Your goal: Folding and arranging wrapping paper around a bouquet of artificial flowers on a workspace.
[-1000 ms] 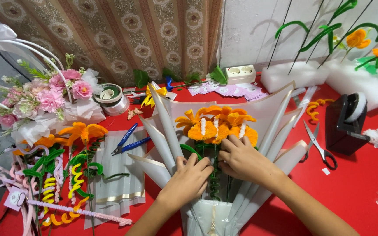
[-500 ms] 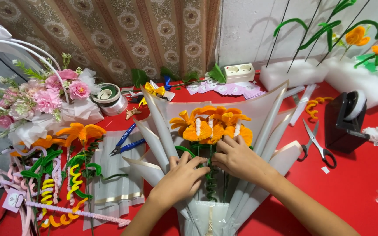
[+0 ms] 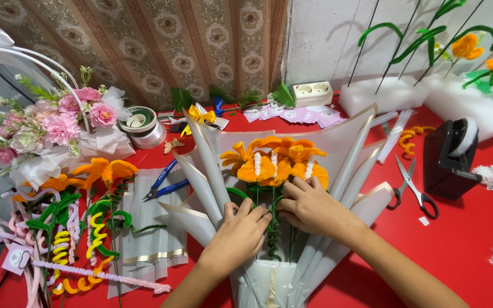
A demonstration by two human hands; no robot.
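Bouquet [image 3: 275, 162] nearer, hands [image 3: 241, 234] lower.

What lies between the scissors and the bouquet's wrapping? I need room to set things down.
Only bare red table separates the scissors from the wrapping, in the head view.

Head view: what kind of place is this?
Likely a handmade-bouquet craft bench: orange pipe-cleaner flowers in translucent wrapping paper under both hands, scissors and a black tape dispenser on the red table.

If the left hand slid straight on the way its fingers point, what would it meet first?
Probably the green stems just past the left hand, then the right hand; depth is unclear.
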